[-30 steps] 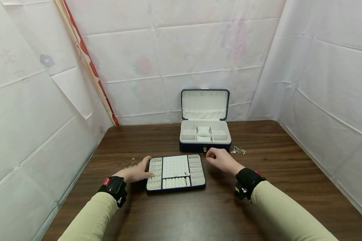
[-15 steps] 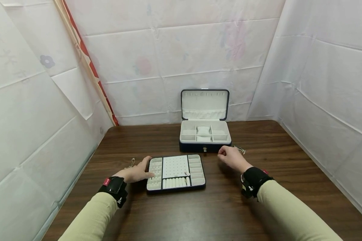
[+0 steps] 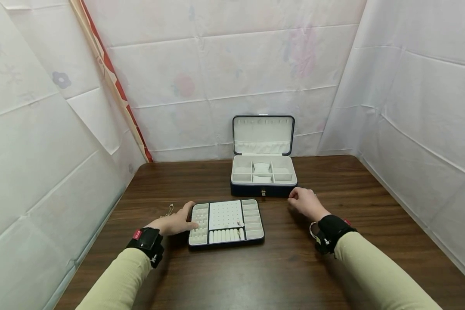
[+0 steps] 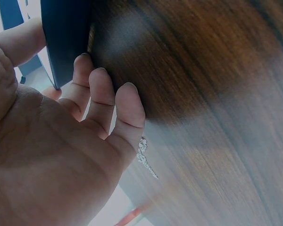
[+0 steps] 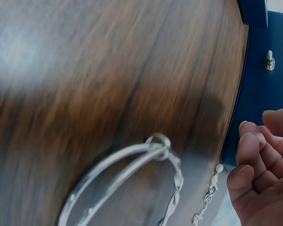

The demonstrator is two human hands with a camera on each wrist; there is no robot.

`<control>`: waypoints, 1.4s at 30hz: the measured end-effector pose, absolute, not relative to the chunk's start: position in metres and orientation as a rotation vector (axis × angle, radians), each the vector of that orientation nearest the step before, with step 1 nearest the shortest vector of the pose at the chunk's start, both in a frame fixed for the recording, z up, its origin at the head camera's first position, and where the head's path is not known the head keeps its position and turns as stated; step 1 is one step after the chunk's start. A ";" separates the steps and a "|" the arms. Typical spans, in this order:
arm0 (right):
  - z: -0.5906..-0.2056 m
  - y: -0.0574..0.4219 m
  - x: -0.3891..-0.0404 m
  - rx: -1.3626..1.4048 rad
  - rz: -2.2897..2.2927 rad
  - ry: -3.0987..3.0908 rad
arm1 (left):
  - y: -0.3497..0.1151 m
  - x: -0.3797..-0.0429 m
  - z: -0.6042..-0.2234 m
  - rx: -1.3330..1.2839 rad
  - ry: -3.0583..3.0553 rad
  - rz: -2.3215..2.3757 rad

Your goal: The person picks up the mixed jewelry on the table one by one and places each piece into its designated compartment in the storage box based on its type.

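My left hand [image 3: 174, 223] grips the left end of a navy jewelry tray [image 3: 252, 234], thumb over its rim and fingers along its outer side. The tray has white compartments, a dotted panel and ring rolls bearing small jewelry. My right hand [image 3: 306, 203] hovers by the front right corner of an open navy jewelry box [image 3: 248, 190], fingers loosely curled, nothing seen between them. In the right wrist view a silver chain with a white bead [image 5: 210, 188] lies just beside those fingertips. A silver bangle with a twisted part [image 5: 178, 183] shows large and blurred below my right wrist.
The box's lid [image 3: 262, 134] stands raised at the back, with small cushions in its middle compartments. Another fine chain [image 3: 169, 210] lies on the wooden table [image 3: 232, 280] behind my left hand. White patterned sheets [image 3: 217, 64] hang around the table.
My right hand has moved to the right along the box's front, from near its clasp to its right corner, and now covers the chain in the head view. My left hand and the tray stay put.
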State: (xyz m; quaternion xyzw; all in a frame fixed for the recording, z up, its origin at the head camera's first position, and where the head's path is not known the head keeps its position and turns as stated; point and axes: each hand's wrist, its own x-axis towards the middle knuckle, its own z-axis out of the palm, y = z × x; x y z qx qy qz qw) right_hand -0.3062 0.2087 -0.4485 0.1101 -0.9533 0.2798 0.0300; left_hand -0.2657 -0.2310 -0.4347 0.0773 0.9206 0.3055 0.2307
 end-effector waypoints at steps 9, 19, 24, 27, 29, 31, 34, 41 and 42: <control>-0.452 0.221 -0.309 0.291 0.782 -2.885 | -0.231 -0.265 -0.433 0.216 2.539 0.833; -0.456 0.224 -0.310 0.234 0.751 -2.920 | -0.232 -0.266 -0.433 0.228 2.531 0.848; -0.457 0.225 -0.310 0.233 0.742 -2.936 | -0.232 -0.266 -0.433 0.226 2.535 0.837; -0.458 0.226 -0.311 0.235 0.727 -2.949 | -0.232 -0.266 -0.433 0.223 2.534 0.833; -0.458 0.226 -0.311 0.232 0.712 -2.961 | -0.232 -0.265 -0.433 0.222 2.532 0.836; -0.458 0.226 -0.311 0.236 0.693 -2.974 | -0.232 -0.265 -0.434 0.223 2.530 0.839; -0.459 0.225 -0.311 0.235 0.676 -2.990 | -0.233 -0.266 -0.434 0.225 2.529 0.836; -0.460 0.226 -0.314 0.259 0.629 -3.035 | -0.233 -0.266 -0.435 0.216 2.531 0.830; -0.461 0.226 -0.314 0.269 0.618 -3.044 | -0.232 -0.266 -0.434 0.218 2.531 0.830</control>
